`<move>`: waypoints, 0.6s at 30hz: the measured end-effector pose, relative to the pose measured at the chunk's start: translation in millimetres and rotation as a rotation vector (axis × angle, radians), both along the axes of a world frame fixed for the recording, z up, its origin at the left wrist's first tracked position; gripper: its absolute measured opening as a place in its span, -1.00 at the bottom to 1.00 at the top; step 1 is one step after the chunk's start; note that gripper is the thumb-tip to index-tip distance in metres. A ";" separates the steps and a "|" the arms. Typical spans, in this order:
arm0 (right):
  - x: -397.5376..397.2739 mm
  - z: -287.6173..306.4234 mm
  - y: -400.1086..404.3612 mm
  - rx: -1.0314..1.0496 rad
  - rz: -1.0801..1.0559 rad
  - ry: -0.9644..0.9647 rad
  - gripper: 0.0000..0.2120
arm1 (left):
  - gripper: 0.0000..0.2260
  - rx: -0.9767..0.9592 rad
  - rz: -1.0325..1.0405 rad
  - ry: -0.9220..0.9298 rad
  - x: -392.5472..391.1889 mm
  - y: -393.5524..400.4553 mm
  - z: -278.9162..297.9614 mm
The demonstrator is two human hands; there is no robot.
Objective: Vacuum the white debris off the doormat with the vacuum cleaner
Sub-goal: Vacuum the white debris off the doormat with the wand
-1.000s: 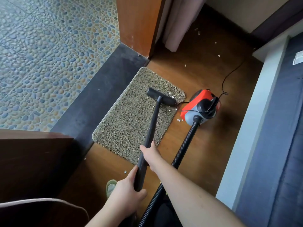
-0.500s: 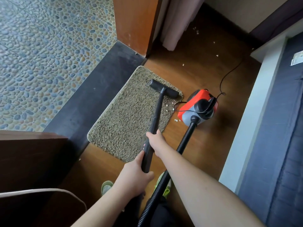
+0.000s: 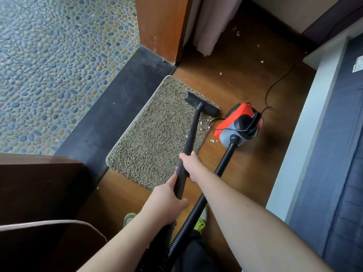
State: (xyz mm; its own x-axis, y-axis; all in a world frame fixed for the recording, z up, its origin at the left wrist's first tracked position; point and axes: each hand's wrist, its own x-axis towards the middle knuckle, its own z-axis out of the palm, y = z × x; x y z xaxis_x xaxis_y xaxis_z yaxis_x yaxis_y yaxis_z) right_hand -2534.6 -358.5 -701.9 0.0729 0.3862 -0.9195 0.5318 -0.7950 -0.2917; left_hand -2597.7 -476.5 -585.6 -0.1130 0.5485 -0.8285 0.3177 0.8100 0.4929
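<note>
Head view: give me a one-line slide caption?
Both hands hold the vacuum wand, its nozzle on the doormat's far edge.

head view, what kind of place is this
Most likely a home entrance, just inside a doorway. A shaggy doormat lies against a dark threshold, a wooden door frame stands beside it, and pebble-pattern tiles lie beyond, with wood flooring inside.

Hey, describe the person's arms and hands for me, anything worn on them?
Both forearms are bare as far as the frame shows: no sleeves in view. The left hand and right hand show no gloves, and no watch, bracelet or ring is visible. Fingers are mostly hidden, so rings cannot be ruled out.
</note>
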 end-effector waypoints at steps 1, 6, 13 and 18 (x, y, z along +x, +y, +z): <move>-0.7 -1.4 -4.7 -0.011 0.003 0.000 -0.34 | -0.22 -0.001 0.003 0.003 -0.7 -4.8 0.5; -6.5 -5.4 -31.9 -0.072 0.034 -0.001 -0.28 | -0.26 -0.005 -0.043 0.071 -6.6 -31.8 5.1; -10.0 -1.7 -56.2 -0.075 0.105 -0.054 -0.25 | -0.25 -0.026 -0.023 0.096 -14.0 -59.7 5.7; -7.2 7.0 -64.3 -0.040 0.127 -0.076 -0.32 | -0.26 -0.013 0.020 0.091 -15.8 -70.7 10.2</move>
State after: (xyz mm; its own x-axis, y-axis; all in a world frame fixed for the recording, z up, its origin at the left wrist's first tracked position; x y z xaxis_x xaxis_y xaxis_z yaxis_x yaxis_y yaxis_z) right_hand -2541.8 -422.8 -694.9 0.0955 0.3600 -0.9280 0.6480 -0.7302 -0.2166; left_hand -2613.5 -547.1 -575.4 -0.1985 0.5349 -0.8213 0.3443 0.8226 0.4525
